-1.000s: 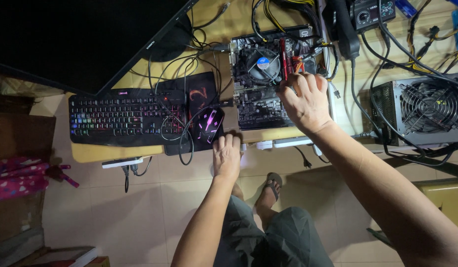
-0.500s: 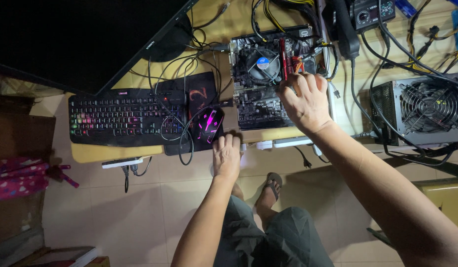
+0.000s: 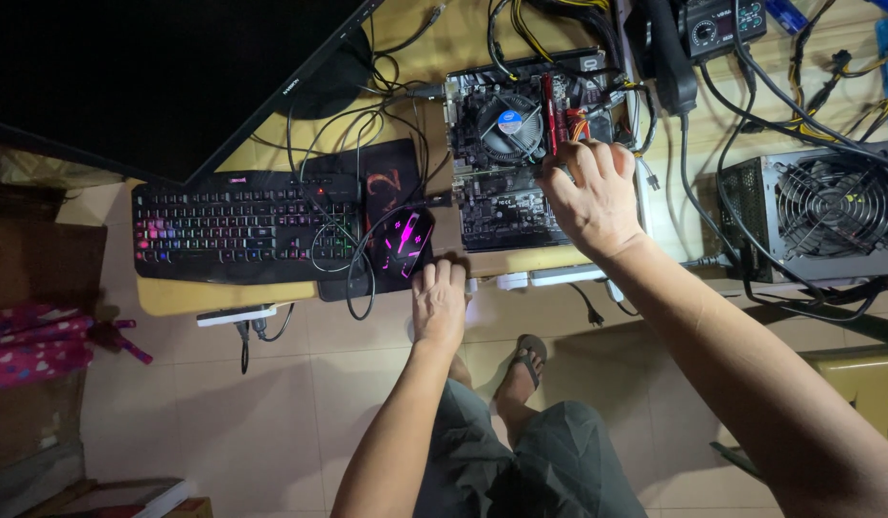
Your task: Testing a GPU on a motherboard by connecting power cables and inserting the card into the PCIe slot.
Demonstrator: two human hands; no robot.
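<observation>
On motherboard, right hand.

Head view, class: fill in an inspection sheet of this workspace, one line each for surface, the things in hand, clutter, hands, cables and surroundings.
Surface: yellow desk, crowded.
Things in hand: bare motherboard with a round cooler fan and red memory sticks.
Clutter: lit keyboard, glowing mouse on a dark mat, power supply, dark monitor.
Hands: right hand on the motherboard's right edge, fingertips by the memory sticks; left hand resting on the desk's front edge beside the mouse.
Cables: black leads looped over the keyboard; more run to the power supply.
Surroundings: tiled floor, a sandalled foot, pink fabric at left.
</observation>
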